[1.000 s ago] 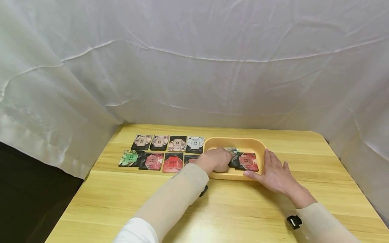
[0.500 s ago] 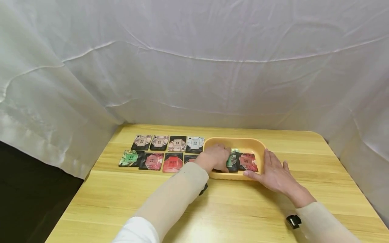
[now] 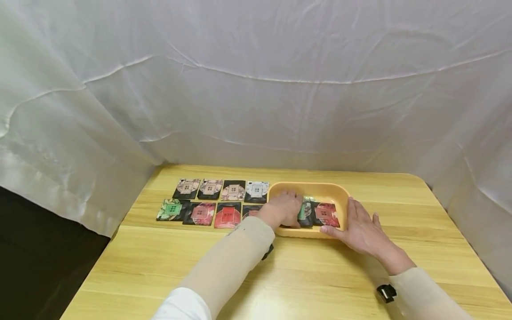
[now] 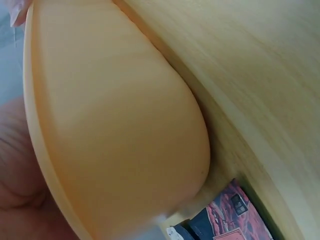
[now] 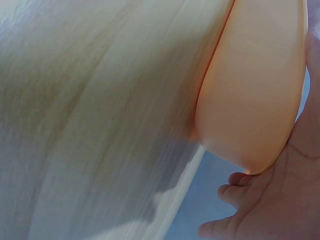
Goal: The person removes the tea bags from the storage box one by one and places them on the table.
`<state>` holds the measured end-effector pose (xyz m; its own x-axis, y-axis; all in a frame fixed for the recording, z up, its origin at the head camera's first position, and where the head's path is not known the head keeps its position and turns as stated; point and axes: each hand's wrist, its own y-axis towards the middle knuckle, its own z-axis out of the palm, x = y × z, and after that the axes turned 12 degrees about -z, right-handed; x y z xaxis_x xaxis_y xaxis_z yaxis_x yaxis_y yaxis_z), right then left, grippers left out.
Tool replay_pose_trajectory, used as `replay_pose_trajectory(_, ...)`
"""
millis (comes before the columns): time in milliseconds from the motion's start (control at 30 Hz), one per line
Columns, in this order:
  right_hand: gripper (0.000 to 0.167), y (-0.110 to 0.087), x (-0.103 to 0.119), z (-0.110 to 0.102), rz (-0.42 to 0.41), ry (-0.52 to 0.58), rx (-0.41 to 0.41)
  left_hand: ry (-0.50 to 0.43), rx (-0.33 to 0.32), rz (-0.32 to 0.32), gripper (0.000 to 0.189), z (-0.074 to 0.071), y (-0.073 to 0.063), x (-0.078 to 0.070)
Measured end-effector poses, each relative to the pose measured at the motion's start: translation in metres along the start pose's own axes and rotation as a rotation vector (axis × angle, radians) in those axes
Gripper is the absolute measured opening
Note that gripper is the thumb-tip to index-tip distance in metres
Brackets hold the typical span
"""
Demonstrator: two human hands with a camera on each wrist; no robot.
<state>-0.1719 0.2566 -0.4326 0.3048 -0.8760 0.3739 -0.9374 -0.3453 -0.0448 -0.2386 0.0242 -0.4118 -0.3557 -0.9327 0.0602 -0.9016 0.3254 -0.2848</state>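
Observation:
My left hand (image 3: 285,208) reaches palm down into the left part of an orange-yellow plastic tray (image 3: 338,190). It lies over a dark sachet there, its thumb near the front rim, its fingertips hidden. Beside it in the tray lie a green-and-black sachet (image 3: 306,213) and a red-and-black sachet (image 3: 326,214). In the left wrist view the tray's outer wall (image 4: 120,115) blocks most of that hand. My right hand (image 3: 364,229) rests against the tray's right end, fingers straight along the outside and thumb at the front rim.
Left of the tray, several square sachets lie in two rows on the wooden table (image 3: 312,275), among them a white-and-black one (image 3: 257,191) and a red one (image 3: 228,215). A pale curtain (image 3: 256,111) hangs behind the table.
My left hand has drawn back leftward from the green-and-black sachet, which now shows more fully, and settled over the tray's left part. The right hand stays at the tray's end.

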Motion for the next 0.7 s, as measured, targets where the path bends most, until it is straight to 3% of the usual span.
replay_pose_trajectory(367,0.137,0.0,0.0,0.001,0.001,0.0,0.001,-0.082,-0.112,-0.014,0.093,-0.009,-0.005,0.001)
replay_pose_trajectory(700,0.136,0.0,0.0,0.001,0.002,-0.005,0.002,-0.108,-0.179,-0.034,0.095,-0.022,-0.015,0.018)
